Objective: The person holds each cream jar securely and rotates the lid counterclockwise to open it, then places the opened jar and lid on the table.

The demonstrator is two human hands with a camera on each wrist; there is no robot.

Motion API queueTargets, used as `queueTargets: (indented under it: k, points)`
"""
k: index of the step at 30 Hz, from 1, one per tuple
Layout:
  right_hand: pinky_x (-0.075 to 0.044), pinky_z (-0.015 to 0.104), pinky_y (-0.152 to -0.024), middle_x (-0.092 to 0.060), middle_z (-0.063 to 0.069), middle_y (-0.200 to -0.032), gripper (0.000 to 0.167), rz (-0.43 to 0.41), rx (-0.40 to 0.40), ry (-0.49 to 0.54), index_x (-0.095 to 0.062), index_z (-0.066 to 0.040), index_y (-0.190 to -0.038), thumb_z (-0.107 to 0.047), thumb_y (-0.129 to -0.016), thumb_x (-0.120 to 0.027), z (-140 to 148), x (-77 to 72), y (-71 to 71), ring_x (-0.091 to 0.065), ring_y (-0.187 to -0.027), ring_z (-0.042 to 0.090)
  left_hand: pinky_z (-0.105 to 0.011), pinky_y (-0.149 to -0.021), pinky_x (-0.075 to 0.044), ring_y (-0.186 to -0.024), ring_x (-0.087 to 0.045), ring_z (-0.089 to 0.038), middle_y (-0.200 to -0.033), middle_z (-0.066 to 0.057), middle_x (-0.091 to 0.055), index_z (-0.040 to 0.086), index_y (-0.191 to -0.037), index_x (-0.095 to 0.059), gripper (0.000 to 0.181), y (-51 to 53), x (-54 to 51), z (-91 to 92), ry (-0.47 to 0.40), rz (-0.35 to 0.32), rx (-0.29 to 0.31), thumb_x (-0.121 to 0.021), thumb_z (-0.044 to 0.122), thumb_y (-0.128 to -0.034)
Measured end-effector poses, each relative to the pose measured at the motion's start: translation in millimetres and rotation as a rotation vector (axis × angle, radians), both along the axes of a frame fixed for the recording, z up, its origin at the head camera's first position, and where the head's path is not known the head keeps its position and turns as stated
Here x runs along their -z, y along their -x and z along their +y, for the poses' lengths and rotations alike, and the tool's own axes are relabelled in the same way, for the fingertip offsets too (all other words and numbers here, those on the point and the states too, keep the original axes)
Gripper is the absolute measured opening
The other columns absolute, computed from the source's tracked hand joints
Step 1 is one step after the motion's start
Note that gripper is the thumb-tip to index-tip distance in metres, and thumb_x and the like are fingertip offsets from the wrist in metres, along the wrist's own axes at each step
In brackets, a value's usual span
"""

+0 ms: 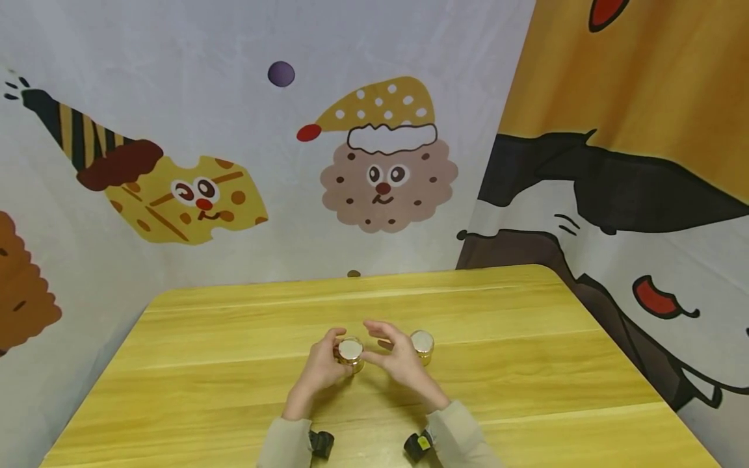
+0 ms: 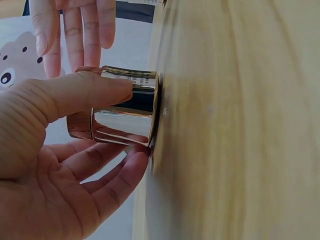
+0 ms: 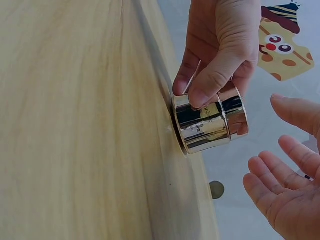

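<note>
Jar (image 1: 350,351), axis upright, stands about midway between the left and right edges of the table (image 1: 205,383), pinched in your nearer left hand (image 1: 323,365), while your right hand (image 1: 401,356), fingers spread, holding nothing, hangs just right of it.

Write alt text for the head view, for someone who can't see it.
A person's left hand holds a shiny gold jar with a pale top at a wooden table, while the right hand is open beside it. A second, similar jar stands just beyond the right hand, and a cartoon-printed backdrop rises behind the table.
</note>
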State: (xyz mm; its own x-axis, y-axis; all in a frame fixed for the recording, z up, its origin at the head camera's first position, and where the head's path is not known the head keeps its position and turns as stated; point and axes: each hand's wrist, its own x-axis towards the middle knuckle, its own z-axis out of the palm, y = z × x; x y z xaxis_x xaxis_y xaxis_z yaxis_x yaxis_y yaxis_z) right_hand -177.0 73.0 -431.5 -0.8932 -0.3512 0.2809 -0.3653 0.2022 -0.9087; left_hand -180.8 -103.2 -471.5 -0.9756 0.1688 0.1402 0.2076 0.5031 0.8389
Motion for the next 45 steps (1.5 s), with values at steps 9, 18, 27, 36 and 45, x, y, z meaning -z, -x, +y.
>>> queueTargets:
  k: [9, 18, 27, 36, 45]
  points:
    - [-0.041, 0.059, -0.094, -0.052, 0.03, -0.124, 0.048, -0.013, -0.002, 0.004, -0.051, 0.01, -0.122, 0.007, -0.078, -0.069, 0, 2.4, 0.7, -0.05, -0.112, 0.047, -0.042, -0.075, -0.053, -0.082, -0.062, -0.026, -0.101, -0.023, -0.065, -0.011, -0.126, -0.043, 0.075, 0.5, 1.0, -1.1, 0.005, -0.007, 0.0, -0.08, -0.006, -0.0601]
    - [-0.041, 0.059, -0.094, -0.052, 0.029, -0.124, 0.048, -0.011, 0.012, 0.005, -0.051, 0.01, -0.122, 0.006, -0.078, -0.07, 2, 1.0, 2.6, -0.05, -0.112, 0.047, -0.047, -0.08, -0.052, -0.09, -0.064, -0.034, -0.105, -0.024, -0.065, -0.009, -0.127, -0.042, 0.077, 0.1, 0.0, -4.2, -0.013, -0.008, 0.026, -0.08, -0.005, -0.06]
    - [-0.04, 0.061, -0.094, -0.051, 0.031, -0.123, 0.046, -0.005, 0.02, 0.035, -0.052, 0.011, -0.12, 0.007, -0.078, -0.069, 2, -5.2, 1.8, -0.049, -0.111, 0.049, -0.051, -0.085, -0.05, -0.095, -0.062, -0.038, -0.101, -0.021, -0.064, -0.009, -0.123, -0.047, 0.069, 1.3, 2.1, -5.2, -0.066, -0.031, -0.005, -0.08, -0.004, -0.0624]
    - [-0.041, 0.058, -0.094, -0.053, 0.03, -0.122, 0.046, 0.006, 0.051, 0.035, -0.05, 0.014, -0.12, 0.008, -0.078, -0.068, 5, -13.7, -0.3, -0.05, -0.111, 0.048, -0.044, -0.08, -0.054, -0.09, -0.063, -0.033, -0.099, -0.019, -0.065, -0.006, -0.122, -0.05, 0.064, 1.8, -1.1, -1.7, -0.118, 0.019, -0.037, -0.077, -0.006, -0.0642]
    - [-0.039, 0.057, -0.098, -0.05, 0.029, -0.126, 0.049, -0.013, 0.043, 0.067, -0.049, 0.013, -0.123, 0.008, -0.078, -0.068, 10, -19.0, -0.4, -0.048, -0.114, 0.046, -0.043, -0.08, -0.054, -0.089, -0.064, -0.035, -0.099, -0.023, -0.064, -0.004, -0.121, -0.051, 0.064, -2.3, -14.5, 2.1, -0.151, 0.075, -0.073, -0.076, -0.007, -0.0621]
